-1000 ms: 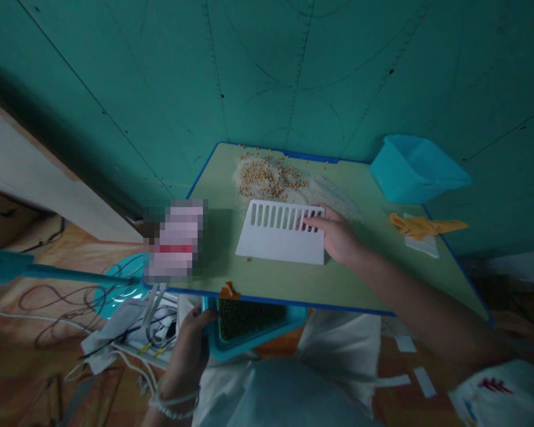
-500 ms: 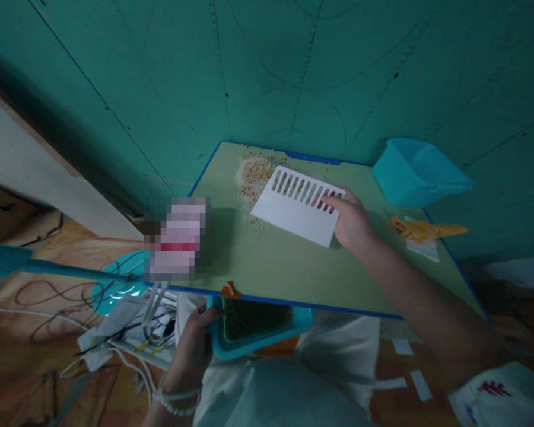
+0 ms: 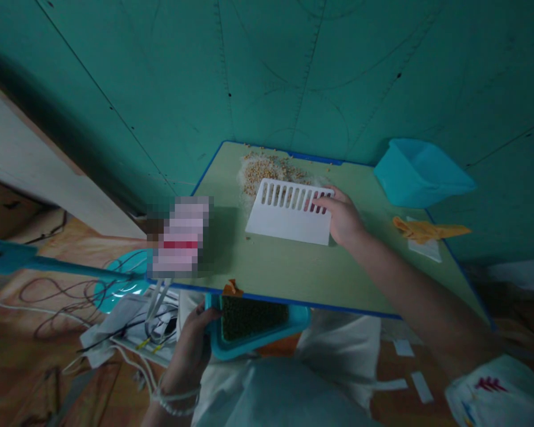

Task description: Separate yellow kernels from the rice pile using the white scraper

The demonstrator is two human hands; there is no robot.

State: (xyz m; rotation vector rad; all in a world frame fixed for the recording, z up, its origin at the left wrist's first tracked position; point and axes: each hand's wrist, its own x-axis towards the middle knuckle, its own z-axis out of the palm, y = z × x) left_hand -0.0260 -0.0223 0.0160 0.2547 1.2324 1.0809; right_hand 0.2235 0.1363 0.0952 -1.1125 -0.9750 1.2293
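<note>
My right hand [image 3: 345, 219] grips the right end of a white slotted plastic plate [image 3: 287, 225], which is over the table top. Its slotted edge faces a heap of yellow kernels [image 3: 258, 172] mixed with pale fine grains; some show through the slots. Whether the plate touches the table is hard to tell. Below the table's front edge, my left hand [image 3: 198, 338] is closed on the left rim of a blue plastic tub [image 3: 235, 350]. Dark green grains [image 3: 253, 317] fill much of it, and the table edge hides its far side.
The green table [image 3: 302, 273] has a blue rim and stands against a green wall. At its right are a blue bin [image 3: 422, 178] and an orange cloth [image 3: 427, 230] over a white piece. A blurred pinkish object [image 3: 182, 234] is at the left edge; cables [image 3: 133, 356] lie below.
My right hand has drawn the slotted plate slightly left and towards me, turning it more level. More kernels show behind it, spread to the right. My left hand still holds the tub.
</note>
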